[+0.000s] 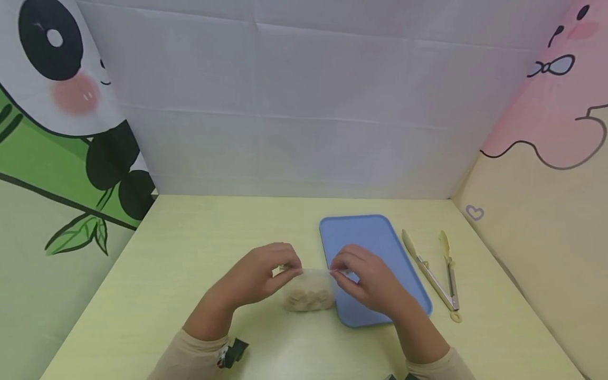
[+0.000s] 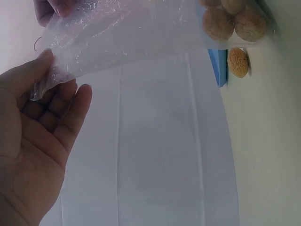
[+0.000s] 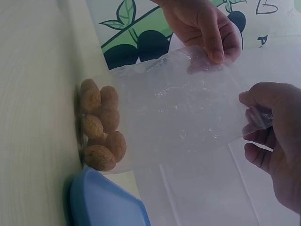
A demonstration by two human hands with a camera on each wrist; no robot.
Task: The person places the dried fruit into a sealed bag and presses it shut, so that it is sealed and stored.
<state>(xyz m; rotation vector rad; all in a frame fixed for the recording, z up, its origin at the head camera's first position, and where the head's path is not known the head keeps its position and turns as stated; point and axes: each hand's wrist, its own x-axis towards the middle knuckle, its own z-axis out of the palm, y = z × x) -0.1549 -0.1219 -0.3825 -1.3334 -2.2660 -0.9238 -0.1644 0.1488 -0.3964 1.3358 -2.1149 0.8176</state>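
Note:
A clear plastic bag [image 1: 311, 278] stands upright in front of me, with several walnuts [image 3: 99, 157] gathered at its bottom. My left hand [image 1: 261, 272] pinches one upper corner between thumb and fingers. The opposite upper corner is pinched by my right hand [image 1: 366, 277]. The film between the two hands is drawn out, as the right wrist view shows. One more walnut [image 2: 238, 62] appears past the bag's edge in the left wrist view, near the table surface; it is hidden in the head view.
A blue tray [image 1: 366, 235] lies behind and right of the bag, partly under my right hand in view. Metal tongs [image 1: 434, 281] with beige tips lie spread to its right. A white backdrop [image 1: 304, 105] and printed side panels [image 1: 537, 221] border the table.

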